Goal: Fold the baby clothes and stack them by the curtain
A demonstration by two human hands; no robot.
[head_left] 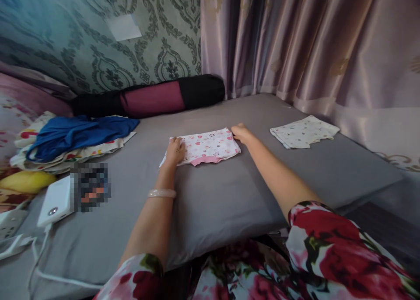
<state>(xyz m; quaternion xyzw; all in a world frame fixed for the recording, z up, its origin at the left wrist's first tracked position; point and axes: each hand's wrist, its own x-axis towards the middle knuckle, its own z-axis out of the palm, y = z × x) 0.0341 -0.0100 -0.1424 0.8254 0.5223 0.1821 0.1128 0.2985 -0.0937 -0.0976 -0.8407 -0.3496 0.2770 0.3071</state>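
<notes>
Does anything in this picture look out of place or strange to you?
Two things. The blue cloth lies rumpled on the pile at left, while the pink-printed garment lies flat. Beside the white device, a pixelated patch hides something; I cannot tell what. No spill or damage shows.

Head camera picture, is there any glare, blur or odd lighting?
Head view: sheen streaks the curtain; a bluish cast tints the wallpaper at upper left; a pixelated patch hides something beside the white device; the pattern on the printed garment is readable, though slightly soft.
</notes>
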